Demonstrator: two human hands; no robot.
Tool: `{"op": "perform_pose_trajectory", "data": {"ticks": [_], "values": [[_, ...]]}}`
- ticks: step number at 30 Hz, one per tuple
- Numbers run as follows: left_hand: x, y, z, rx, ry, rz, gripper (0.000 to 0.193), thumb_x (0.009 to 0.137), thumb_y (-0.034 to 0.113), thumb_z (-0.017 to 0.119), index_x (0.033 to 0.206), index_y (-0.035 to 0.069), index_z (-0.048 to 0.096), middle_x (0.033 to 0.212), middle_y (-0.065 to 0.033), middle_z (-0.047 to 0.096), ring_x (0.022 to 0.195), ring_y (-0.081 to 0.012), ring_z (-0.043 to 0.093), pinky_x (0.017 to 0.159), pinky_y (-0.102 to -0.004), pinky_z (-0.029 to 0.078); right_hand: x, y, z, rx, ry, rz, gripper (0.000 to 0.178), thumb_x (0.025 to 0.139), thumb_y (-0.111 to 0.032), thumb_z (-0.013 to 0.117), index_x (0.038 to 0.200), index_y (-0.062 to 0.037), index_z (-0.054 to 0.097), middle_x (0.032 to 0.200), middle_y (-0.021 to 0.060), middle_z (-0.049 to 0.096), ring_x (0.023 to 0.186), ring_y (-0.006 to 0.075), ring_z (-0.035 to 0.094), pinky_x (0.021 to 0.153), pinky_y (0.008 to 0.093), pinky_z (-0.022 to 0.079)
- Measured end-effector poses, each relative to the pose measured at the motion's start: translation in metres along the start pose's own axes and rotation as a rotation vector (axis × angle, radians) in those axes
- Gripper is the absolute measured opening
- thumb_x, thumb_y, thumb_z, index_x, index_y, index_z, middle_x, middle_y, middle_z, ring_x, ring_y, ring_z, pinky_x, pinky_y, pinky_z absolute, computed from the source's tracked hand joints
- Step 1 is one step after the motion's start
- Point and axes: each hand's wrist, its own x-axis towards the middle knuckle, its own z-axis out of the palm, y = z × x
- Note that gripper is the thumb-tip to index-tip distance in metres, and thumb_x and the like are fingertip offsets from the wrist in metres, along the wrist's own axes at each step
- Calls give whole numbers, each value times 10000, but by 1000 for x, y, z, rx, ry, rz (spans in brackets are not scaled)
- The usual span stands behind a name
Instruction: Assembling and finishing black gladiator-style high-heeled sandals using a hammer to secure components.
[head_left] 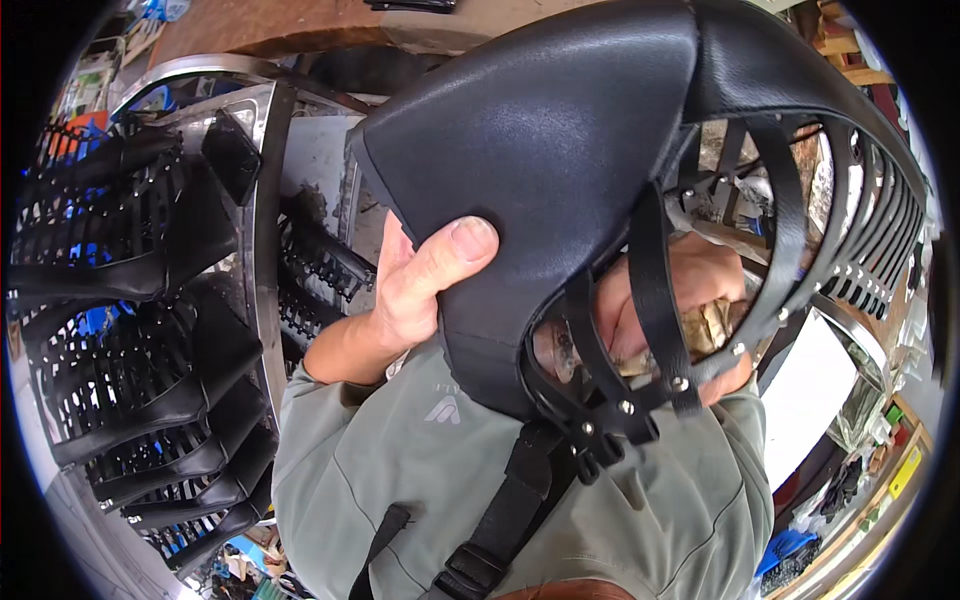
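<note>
One black leather piece (pixel 570 170) spans most of the view, held up against the chest. Solid panel left of centre, slatted strips curving off to the right; long axis looks roughly left to right, rising a bit. Second in bulk: black slatted pieces (pixel 150 418) stacked at far left, then a white sheet (pixel 805 400) at right.

Left hand (pixel 430 280) is on the panel's lower left edge: thumb flat on the outer face, fingers wrapped behind, so it's pinching the edge. Panel extends right and up from that thumb.

Right hand (pixel 680 285) is behind the strips, seen through the gaps. Key relation: strips lie between it and the camera, and it's the nearer hand to the riveted lower edge. Fingers look curled; can't tell if they grip anything.

Crumpled tan thing (pixel 705 328) by the right fingers: can't identify it. Left fingertips mostly hidden by the panel. Far upper edge of the piece is cut off by the frame. Smallest: rivets (pixel 680 384) along the strip ends.
</note>
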Motion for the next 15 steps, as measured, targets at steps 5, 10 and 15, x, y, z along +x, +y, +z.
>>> {"op": "perform_pose_trajectory", "data": {"ticks": [5,10,15], "values": [[4,19,5,240,-53,-49,391,835,153,608,1180,-12,529,1049,-87,616,919,-178,600,825,-297,463,6,-1,0,-52,-219,-9,288,706,-269,688,745,-7,576,731,136,595,653,233,603,567,325,468],[6,14,12,98,121,-94,369,836,154,605,1151,-29,548,1020,-96,625,902,-166,602,799,-289,469,-27,8,21,-108,14,52,212,728,-202,667,758,-3,597,755,144,618,671,256,615,596,365,486],[0,12,12,113,141,-136,432,835,202,632,1183,-31,524,1051,-111,617,900,-177,610,804,-291,479,-44,23,53,-304,445,-83,188,692,-184,636,753,-7,619,711,151,626,611,243,608,557,339,498]]}}
